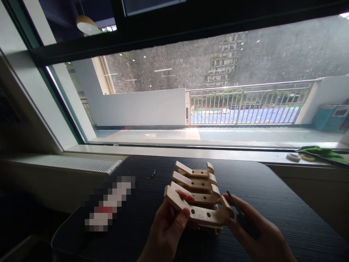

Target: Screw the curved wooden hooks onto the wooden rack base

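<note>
A row of pale wooden hooks [201,215], each a bent strip with two dark round holes, stands on the dark table in front of me. The front one is gripped by my left hand [171,222], thumb on its near face and fingers behind. My right hand [256,229] is closed around a slim dark tool [235,202] whose pointed end sticks up past the fingers; its kind I cannot make out. Those right fingertips also touch the right, upturned end of the front hook. What lies beneath the hooks is mostly hidden.
On the black wood-grain table [272,203] lie small screws [153,173] at the far left and a pixelated long item [109,205]. The windowsill [218,153] holds rolls of tape [293,157] and a green cloth [323,153]. A white vent cover [81,163] adjoins the table's left.
</note>
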Available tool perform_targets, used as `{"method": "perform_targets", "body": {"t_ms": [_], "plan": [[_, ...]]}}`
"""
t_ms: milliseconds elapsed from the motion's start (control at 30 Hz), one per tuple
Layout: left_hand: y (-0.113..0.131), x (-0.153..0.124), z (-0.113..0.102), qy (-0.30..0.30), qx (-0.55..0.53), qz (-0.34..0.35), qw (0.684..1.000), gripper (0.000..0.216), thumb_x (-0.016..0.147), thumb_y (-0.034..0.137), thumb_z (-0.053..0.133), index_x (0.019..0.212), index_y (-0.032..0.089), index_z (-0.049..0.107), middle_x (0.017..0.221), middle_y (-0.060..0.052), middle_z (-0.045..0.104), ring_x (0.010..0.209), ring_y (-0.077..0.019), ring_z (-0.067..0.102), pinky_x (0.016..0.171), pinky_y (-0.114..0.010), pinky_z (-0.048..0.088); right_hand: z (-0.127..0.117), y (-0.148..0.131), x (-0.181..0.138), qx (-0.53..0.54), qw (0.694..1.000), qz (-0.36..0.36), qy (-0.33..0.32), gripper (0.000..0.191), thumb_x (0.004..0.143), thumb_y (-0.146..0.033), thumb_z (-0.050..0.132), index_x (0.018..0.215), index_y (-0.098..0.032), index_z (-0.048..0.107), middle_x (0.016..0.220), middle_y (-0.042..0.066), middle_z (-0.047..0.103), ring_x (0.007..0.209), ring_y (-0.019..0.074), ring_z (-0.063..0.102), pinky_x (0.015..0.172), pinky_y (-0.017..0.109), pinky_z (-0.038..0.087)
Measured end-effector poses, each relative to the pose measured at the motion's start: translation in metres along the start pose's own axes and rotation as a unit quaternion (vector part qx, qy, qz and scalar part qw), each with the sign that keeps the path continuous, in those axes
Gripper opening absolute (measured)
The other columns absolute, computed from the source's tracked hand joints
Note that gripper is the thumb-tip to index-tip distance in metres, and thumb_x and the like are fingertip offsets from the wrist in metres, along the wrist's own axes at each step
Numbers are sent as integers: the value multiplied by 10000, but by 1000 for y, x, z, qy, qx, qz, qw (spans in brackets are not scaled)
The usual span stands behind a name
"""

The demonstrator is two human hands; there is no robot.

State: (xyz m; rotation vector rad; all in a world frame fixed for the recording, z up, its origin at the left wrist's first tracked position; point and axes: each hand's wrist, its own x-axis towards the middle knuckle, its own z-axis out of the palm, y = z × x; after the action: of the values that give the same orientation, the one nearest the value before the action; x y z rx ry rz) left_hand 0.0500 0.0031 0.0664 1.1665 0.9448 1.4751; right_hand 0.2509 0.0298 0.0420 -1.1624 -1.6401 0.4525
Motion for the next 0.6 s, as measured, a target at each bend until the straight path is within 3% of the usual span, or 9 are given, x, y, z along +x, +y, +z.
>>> {"method": "perform_targets", "body": {"t_ms": [100, 200, 333, 500, 600], "plan": [[0, 6, -10, -23, 41, 1, 999, 274, 777, 372, 601, 960, 177, 542, 854, -42, 619, 737, -164, 579, 655, -265, 494, 5, -2, 5, -23, 999, -12, 31, 342, 759, -438, 607, 993, -194, 659, 870, 22, 702, 722, 156, 661, 640, 155, 540], [-3, 12, -27, -14, 134, 23, 991, 288, 752, 336, 636, 977, 180, 547, 854, -29, 622, 834, -176, 577, 745, -244, 467, 2, 1, 10, -61, 995, -82, 13, 289, 774, -376, 608, 1012, -214, 639, 881, 8, 696, 690, 135, 658, 623, 141, 534], [-16, 16, -43, -2, 218, 12, 976, 286, 760, 342, 615, 989, 187, 542, 888, -24, 629, 847, -177, 579, 743, -227, 459, 5, 19, 11, -96, 983, -159, -8, 293, 778, -303, 600, 1061, -232, 613, 969, 22, 679, 769, 148, 660, 687, 161, 533], [-33, 16, -46, -16, 287, -15, 958, 225, 756, 351, 592, 918, 198, 558, 857, -6, 645, 790, -158, 594, 702, -193, 454, 20, 46, -2, -78, 990, -109, -53, 306, 775, -316, 597, 1058, -202, 615, 910, 16, 700, 729, 144, 670, 645, 124, 526], [-34, 14, -46, -16, 299, 0, 954, 227, 754, 380, 582, 895, 205, 556, 839, 2, 643, 735, -141, 590, 660, -174, 454, 24, 47, -11, -56, 994, -62, -70, 342, 765, -336, 612, 1076, -194, 606, 951, 22, 694, 768, 152, 669, 668, 119, 517]]}}
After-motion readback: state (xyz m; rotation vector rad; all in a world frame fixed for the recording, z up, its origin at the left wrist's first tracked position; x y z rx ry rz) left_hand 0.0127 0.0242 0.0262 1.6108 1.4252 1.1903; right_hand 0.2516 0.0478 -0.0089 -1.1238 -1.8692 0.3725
